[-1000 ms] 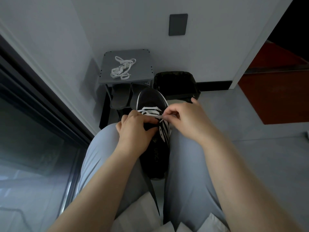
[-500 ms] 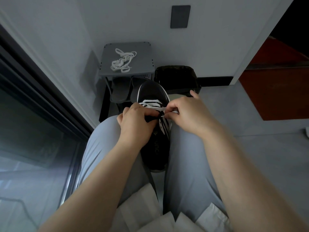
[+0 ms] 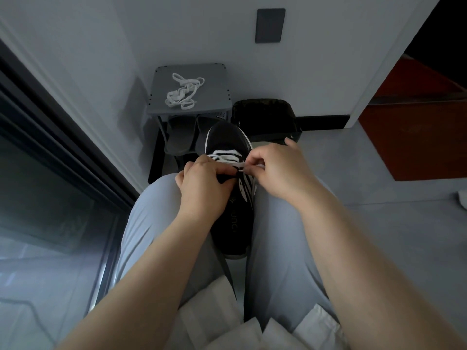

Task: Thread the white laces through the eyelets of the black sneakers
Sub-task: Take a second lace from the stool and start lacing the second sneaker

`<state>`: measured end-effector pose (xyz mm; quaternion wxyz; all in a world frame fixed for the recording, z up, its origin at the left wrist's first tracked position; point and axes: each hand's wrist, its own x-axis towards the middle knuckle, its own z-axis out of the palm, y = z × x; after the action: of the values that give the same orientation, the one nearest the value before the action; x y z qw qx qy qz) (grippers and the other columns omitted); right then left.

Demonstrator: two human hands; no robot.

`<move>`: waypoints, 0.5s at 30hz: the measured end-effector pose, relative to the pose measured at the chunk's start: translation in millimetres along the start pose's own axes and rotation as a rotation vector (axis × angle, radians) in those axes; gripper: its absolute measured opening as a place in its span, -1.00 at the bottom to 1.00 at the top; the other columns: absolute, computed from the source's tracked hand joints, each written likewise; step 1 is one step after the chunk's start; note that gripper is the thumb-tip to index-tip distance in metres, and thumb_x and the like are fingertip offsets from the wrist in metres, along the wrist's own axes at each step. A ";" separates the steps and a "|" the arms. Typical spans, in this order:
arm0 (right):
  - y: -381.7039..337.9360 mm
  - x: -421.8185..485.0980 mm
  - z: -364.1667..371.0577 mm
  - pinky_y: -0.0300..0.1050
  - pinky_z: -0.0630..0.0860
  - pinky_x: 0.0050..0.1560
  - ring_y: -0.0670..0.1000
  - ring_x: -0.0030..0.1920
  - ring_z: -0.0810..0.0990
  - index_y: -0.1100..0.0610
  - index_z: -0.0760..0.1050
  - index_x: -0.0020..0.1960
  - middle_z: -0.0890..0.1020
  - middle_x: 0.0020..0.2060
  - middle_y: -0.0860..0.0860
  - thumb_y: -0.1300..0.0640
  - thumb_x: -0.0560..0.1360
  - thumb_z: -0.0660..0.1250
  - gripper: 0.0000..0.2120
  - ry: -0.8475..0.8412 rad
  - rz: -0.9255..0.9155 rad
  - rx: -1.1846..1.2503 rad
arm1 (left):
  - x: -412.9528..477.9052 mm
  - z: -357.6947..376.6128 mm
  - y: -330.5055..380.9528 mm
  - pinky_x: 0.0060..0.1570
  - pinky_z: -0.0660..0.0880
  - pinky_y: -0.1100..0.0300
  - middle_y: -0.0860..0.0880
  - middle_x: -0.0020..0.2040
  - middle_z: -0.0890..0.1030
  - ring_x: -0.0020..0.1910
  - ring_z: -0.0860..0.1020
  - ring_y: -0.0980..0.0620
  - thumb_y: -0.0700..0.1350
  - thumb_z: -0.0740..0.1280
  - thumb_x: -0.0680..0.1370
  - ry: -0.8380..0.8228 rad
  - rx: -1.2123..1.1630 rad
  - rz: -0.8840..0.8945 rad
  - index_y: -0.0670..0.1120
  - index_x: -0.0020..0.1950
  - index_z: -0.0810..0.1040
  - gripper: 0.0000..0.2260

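Note:
A black sneaker [image 3: 233,223] with white side stripes is wedged between my thighs, toe pointing away. A white lace [image 3: 225,155] crosses its front eyelets in several rows. My left hand [image 3: 202,188] grips the sneaker's left upper at the eyelet row, fingers curled over the tongue. My right hand [image 3: 280,170] pinches a strand of the white lace right at the shoe's right eyelets. A second white lace [image 3: 182,91] lies bundled on the grey stool [image 3: 214,79] ahead.
Under the stool stand dark grey slippers [image 3: 180,133]. A black bin [image 3: 265,117] sits against the wall to its right. A dark glass door frame [image 3: 63,152] runs along the left; grey floor [image 3: 379,236] spreads to the right.
My right hand has shifted slightly right, drawing the lace strand across the shoe. My left hand keeps its grip. The view has tilted up a little.

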<state>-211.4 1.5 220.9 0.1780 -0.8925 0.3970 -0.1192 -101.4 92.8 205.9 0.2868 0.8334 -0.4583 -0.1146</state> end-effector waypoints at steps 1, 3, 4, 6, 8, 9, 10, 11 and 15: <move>0.7 -1.0 -0.9 -0.06 -0.12 0.44 -0.07 -0.12 0.54 -0.03 0.55 -0.12 0.53 -0.33 -0.16 0.02 0.53 0.30 -0.91 -0.018 -0.007 -0.004 | 0.1 -0.2 0.1 0.03 0.04 0.29 0.16 -0.06 0.38 0.16 0.36 0.00 -0.04 0.38 0.47 0.004 0.004 0.000 0.13 0.04 0.63 -0.84; 2.3 -2.9 -1.6 -0.03 -0.12 0.46 -0.06 -0.14 0.53 -0.03 0.56 -0.13 0.54 -0.34 -0.15 0.01 0.52 0.30 -0.90 -0.041 -0.018 -0.024 | 0.0 -0.6 0.4 0.01 0.04 0.29 0.15 -0.05 0.42 0.16 0.37 0.00 -0.03 0.38 0.48 0.008 0.004 0.000 0.12 0.03 0.64 -0.85; 2.7 -3.5 -1.8 -0.03 -0.12 0.46 -0.06 -0.13 0.55 -0.02 0.56 -0.13 0.58 -0.30 -0.12 0.01 0.52 0.30 -0.90 -0.045 -0.020 -0.033 | 0.0 -0.7 0.5 0.00 0.04 0.29 0.13 -0.02 0.45 0.16 0.37 0.00 -0.03 0.38 0.48 0.009 0.004 0.002 0.12 0.03 0.64 -0.85; 2.3 -3.7 -1.9 -0.04 -0.14 0.45 -0.04 -0.09 0.57 -0.02 0.57 -0.11 0.64 -0.21 -0.07 0.00 0.52 0.30 -0.89 -0.042 -0.014 -0.042 | 0.0 -0.4 0.8 -0.01 0.03 0.30 0.12 0.01 0.48 0.16 0.37 0.00 -0.03 0.38 0.48 0.009 0.005 0.006 0.13 0.03 0.63 -0.85; 1.1 -3.7 -0.7 -0.04 -0.16 0.45 -0.04 -0.07 0.57 -0.01 0.57 -0.09 0.66 -0.18 -0.05 -0.02 0.52 0.29 -0.88 -0.030 0.000 -0.060 | 0.2 0.1 1.2 -0.03 0.02 0.31 0.14 0.00 0.47 0.16 0.37 0.01 -0.04 0.38 0.48 0.009 -0.009 0.005 0.13 0.03 0.63 -0.85; 0.6 -3.6 0.3 -0.04 -0.16 0.45 -0.04 -0.07 0.57 -0.02 0.56 -0.08 0.66 -0.17 -0.06 -0.03 0.53 0.28 -0.87 -0.018 0.007 -0.070 | 0.3 0.3 1.4 -0.04 0.02 0.31 0.15 0.00 0.48 0.16 0.38 0.01 -0.04 0.38 0.48 0.009 -0.017 0.003 0.13 0.03 0.64 -0.85; 0.6 -3.2 1.4 -0.03 -0.16 0.46 -0.04 -0.07 0.57 -0.03 0.56 -0.08 0.66 -0.17 -0.06 -0.03 0.54 0.27 -0.88 -0.005 0.014 -0.075 | 0.5 0.4 1.5 -0.04 0.02 0.32 0.14 0.01 0.49 0.16 0.38 0.02 -0.04 0.37 0.48 0.008 -0.023 0.002 0.13 0.03 0.64 -0.85; 0.6 -2.8 2.0 -0.03 -0.15 0.46 -0.04 -0.07 0.57 -0.04 0.56 -0.08 0.66 -0.17 -0.07 -0.02 0.54 0.27 -0.88 0.007 0.021 -0.074 | 0.6 0.4 1.6 -0.04 0.01 0.32 0.13 0.02 0.50 0.16 0.38 0.02 -0.04 0.38 0.48 0.009 -0.027 0.003 0.13 0.03 0.64 -0.85; 0.9 0.1 3.6 -0.06 -0.09 0.43 -0.05 -0.05 0.56 -0.05 0.54 -0.11 0.66 -0.18 -0.08 -0.02 0.54 0.27 -0.89 0.045 0.034 -0.044 | 1.0 1.1 0.5 0.00 0.03 0.30 0.11 0.04 0.52 0.17 0.39 0.00 -0.04 0.38 0.48 0.016 -0.028 0.008 0.12 0.03 0.64 -0.85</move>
<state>-210.7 1.7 217.2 0.1512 -0.8865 0.4185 -0.1274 -101.7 91.4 205.3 0.3025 0.8284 -0.4577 -0.1130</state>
